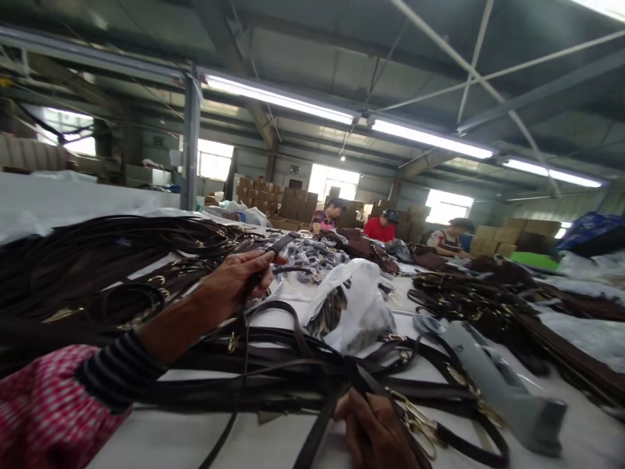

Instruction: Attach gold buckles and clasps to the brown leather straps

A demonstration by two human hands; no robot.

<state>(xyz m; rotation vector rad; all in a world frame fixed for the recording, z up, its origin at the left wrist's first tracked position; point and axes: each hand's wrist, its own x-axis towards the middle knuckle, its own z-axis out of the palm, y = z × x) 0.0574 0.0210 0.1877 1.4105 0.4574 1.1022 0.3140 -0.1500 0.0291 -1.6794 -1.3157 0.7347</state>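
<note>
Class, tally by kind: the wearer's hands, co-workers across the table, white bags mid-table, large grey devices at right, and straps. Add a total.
Left hand and right hand: 2
Co-workers: 3
White bag: 1
Grey device: 1
Straps: too overlapped to count
Total counted: 7

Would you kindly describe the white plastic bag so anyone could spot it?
On the white table, look right of the left hand, beyond dark straps. The white bag sits there, its open mouth showing contents, unlike the loose grey pile behind.
</note>
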